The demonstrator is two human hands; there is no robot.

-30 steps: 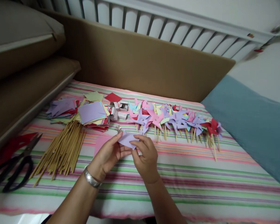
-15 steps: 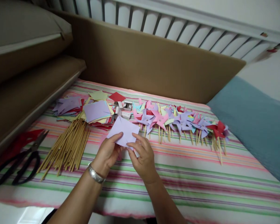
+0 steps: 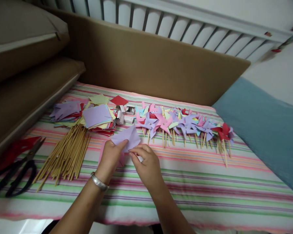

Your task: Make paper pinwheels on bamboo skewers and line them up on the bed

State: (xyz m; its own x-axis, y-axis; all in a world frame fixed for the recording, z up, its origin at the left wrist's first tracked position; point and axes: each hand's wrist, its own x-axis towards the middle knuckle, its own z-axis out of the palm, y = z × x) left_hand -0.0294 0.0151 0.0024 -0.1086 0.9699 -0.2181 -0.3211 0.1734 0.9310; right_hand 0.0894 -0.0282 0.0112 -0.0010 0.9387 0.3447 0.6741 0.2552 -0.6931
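A light purple paper square (image 3: 132, 138) with slits at its corners is tilted up above the striped cloth. My left hand (image 3: 111, 154), with a silver bracelet at the wrist, is closed on its left side, thumb on top. At the paper's lower corner, my right hand (image 3: 145, 161) pinches with thumb and forefinger; the fingertips partly hide that corner. Under the left hand lies a pink paper square (image 3: 120, 160), mostly covered. Just beyond my hands are finished paper pinwheels (image 3: 163, 122) on sticks and a stack of coloured paper squares (image 3: 96, 117).
Wooden sticks (image 3: 65, 156) lie in a bundle on the left, beside black-handled scissors (image 3: 21, 172) and something red (image 3: 17, 149). Small open boxes (image 3: 129, 110) stand behind the paper. A brown board (image 3: 146, 61) closes off the back; a teal surface (image 3: 261, 130) is at right.
The purple square has been tipped from lying nearly flat to slanting upward. My right fingers have closed into a pinch at its lower corner. The whole view has shifted slightly.
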